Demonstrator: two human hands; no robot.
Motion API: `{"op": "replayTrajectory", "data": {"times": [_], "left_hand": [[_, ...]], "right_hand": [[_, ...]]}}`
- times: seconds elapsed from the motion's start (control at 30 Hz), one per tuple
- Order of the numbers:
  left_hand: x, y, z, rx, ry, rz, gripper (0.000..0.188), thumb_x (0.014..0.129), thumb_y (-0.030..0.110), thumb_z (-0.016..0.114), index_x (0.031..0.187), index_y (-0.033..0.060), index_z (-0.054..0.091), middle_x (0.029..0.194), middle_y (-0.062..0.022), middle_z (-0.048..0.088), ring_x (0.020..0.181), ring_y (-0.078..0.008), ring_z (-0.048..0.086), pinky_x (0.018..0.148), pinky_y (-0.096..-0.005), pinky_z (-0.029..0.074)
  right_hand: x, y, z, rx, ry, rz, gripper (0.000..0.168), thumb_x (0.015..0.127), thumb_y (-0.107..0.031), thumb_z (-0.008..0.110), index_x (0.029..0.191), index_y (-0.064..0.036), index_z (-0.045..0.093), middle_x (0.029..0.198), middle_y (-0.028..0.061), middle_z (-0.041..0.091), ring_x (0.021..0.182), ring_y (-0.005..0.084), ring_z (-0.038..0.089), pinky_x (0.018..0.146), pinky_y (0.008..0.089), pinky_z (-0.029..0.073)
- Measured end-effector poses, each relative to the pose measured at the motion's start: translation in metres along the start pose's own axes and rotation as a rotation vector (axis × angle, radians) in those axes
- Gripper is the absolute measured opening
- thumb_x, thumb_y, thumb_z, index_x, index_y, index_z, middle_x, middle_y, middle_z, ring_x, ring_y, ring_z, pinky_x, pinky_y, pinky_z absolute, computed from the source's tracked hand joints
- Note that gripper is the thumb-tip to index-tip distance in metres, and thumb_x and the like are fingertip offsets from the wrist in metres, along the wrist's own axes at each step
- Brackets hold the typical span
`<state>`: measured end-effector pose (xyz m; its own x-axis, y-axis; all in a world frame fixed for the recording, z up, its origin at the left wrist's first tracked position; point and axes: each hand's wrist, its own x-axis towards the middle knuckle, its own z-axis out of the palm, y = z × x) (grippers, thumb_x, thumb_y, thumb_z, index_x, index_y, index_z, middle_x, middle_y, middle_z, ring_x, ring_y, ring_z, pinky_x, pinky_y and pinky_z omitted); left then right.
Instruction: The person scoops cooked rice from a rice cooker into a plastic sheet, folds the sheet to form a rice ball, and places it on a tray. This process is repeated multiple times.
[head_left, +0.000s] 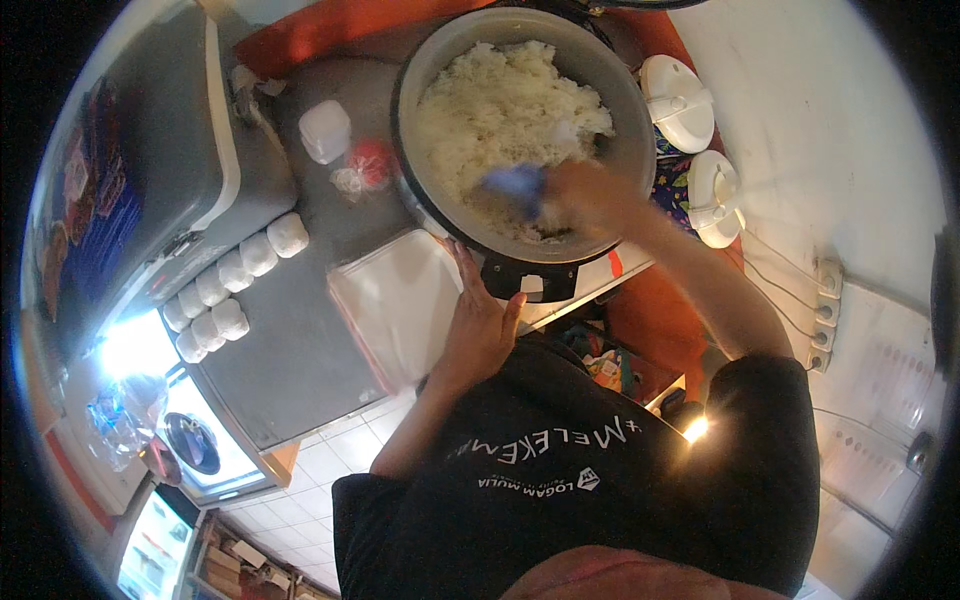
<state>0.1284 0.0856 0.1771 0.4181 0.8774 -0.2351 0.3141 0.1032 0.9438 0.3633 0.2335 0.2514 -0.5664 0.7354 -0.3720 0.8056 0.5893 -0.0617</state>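
Cooked white rice (517, 97) fills much of a large round rice cooker (637, 150) on the counter. Inside it, my right hand (581, 195) grips a blue utensil (517, 184), blurred by motion and low over the rice; its exact shape cannot be made out. My left hand (480, 322) rests against the cooker's near side, fingers stretched out and thumb apart, beside the black handle (531, 281). Just left of that hand lies a stack of clear or whitish sheets (401, 292), perhaps plastic wrappers.
Several round white-wrapped bundles (236, 270) line the counter's left part. Nearer the cooker are a white container (325, 131) and a red plastic-wrapped item (371, 163). A large grey appliance (165, 112) stands left. Two white-lidded, flower-patterned containers (716, 199) adjoin the wall with its power strip (826, 315).
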Motion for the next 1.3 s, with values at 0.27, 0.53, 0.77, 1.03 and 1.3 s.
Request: {"op": "replayTrajectory", "data": {"times": [0.27, 0.53, 0.77, 1.03, 1.3], "left_hand": [[-0.001, 0.012, -0.010, -0.009, 0.032, -0.015, 0.095, 0.105, 0.033, 0.053, 0.150, -0.0194, -0.012, 0.157, -0.0480, -0.007, 0.147, -0.0600, 0.017, 0.120, -0.0530, 0.028], [0.001, 0.011, -0.013, 0.013, 0.042, 0.066, 0.094, 0.105, 0.031, 0.053, 0.149, -0.0219, -0.012, 0.155, -0.0512, -0.003, 0.148, -0.0601, 0.013, 0.121, -0.0523, 0.028], [0.000, 0.008, -0.011, -0.026, 0.022, 0.067, 0.095, 0.105, 0.032, 0.054, 0.149, -0.0217, -0.011, 0.154, -0.0516, -0.002, 0.147, -0.0607, 0.015, 0.121, -0.0521, 0.028], [0.002, 0.010, -0.015, 0.141, 0.072, 0.158, 0.095, 0.105, 0.032, 0.054, 0.149, -0.0212, -0.011, 0.154, -0.0524, -0.004, 0.147, -0.0614, 0.014, 0.121, -0.0527, 0.027], [0.001, 0.005, -0.011, -0.061, 0.007, 0.051, 0.095, 0.104, 0.031, 0.056, 0.149, -0.0221, -0.009, 0.154, -0.0516, -0.006, 0.146, -0.0629, 0.013, 0.119, -0.0531, 0.030]], "right_hand": [[0.000, 0.037, -0.085, -0.127, 0.132, 0.465, 0.019, 0.095, -0.011, 0.057, 0.106, 0.003, 0.064, 0.094, 0.0249, 0.070, 0.097, 0.0405, 0.071, 0.083, 0.0522, 0.057], [0.023, 0.046, -0.039, -0.155, -0.019, 0.488, 0.020, 0.093, -0.005, 0.056, 0.110, 0.003, 0.060, 0.105, 0.0260, 0.068, 0.099, 0.0422, 0.070, 0.083, 0.0508, 0.058], [0.015, 0.009, -0.032, -0.086, 0.011, 0.219, 0.021, 0.096, -0.009, 0.056, 0.112, 0.003, 0.059, 0.102, 0.0272, 0.068, 0.095, 0.0434, 0.071, 0.080, 0.0506, 0.057], [-0.007, -0.038, -0.039, 0.256, -0.059, 0.304, 0.032, 0.100, -0.020, 0.058, 0.120, 0.006, 0.061, 0.095, 0.0300, 0.069, 0.093, 0.0462, 0.069, 0.082, 0.0524, 0.054], [0.021, -0.005, -0.049, 0.153, 0.312, 0.391, 0.037, 0.103, -0.019, 0.055, 0.134, 0.002, 0.059, 0.101, 0.0289, 0.070, 0.100, 0.0471, 0.066, 0.089, 0.0526, 0.051]]}}
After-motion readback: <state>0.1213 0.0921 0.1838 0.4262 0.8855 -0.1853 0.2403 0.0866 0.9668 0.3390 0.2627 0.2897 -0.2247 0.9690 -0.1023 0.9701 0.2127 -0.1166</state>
